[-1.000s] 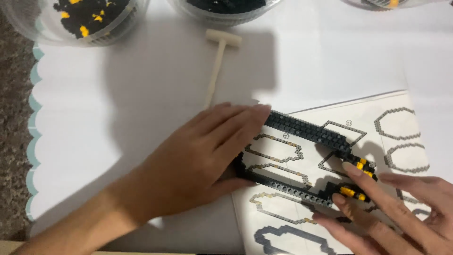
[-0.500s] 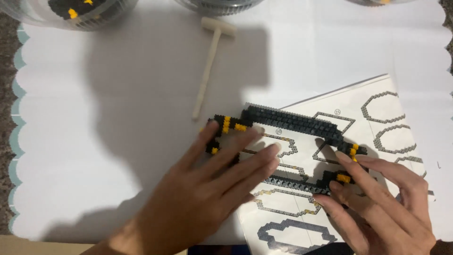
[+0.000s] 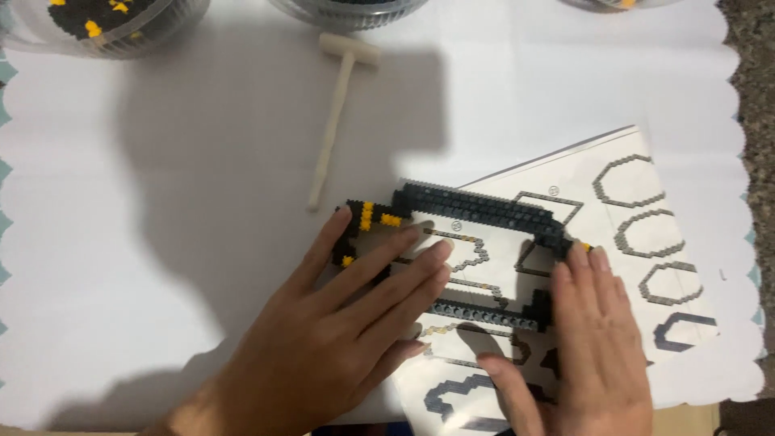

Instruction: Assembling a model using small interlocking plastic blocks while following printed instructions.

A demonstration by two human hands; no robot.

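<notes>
Change since the earlier frame: the left hand [image 3: 339,339] had slid nearer and leftward, uncovering the far bar of the brick frame [image 3: 476,211]; the right hand [image 3: 593,347] had flattened over the frame's right end.

Item: brick frame, black and dark grey with yellow studs, an open rectangular loop. It lay flat on the instruction sheet [image 3: 646,234], its left end overhanging onto the white desk cover [image 3: 161,202]. Long axis ran left to right, tilted slightly so that the right end sat nearer than the left. The yellow-marked corner pointed left; a small yellow spot showed at the far right corner, beside the right fingertips.

Left hand: open and spread, palm down, fingers laid across the left end and the hollow of the loop, pressing rather than grasping.

Right hand: open, fingers together, flat on the right end of the frame and the sheet, thumb stretched left below the near bar. Neither hand was clenched.

Item: instruction sheet, white with grey outline drawings, lying askew at the right of the desk.

Item: small pale mallet [image 3: 337,113], head far, handle running nearward, its tip just beside the frame's left corner.

Item: clear tub [image 3: 113,28] of black and yellow pieces, far left edge.
</notes>
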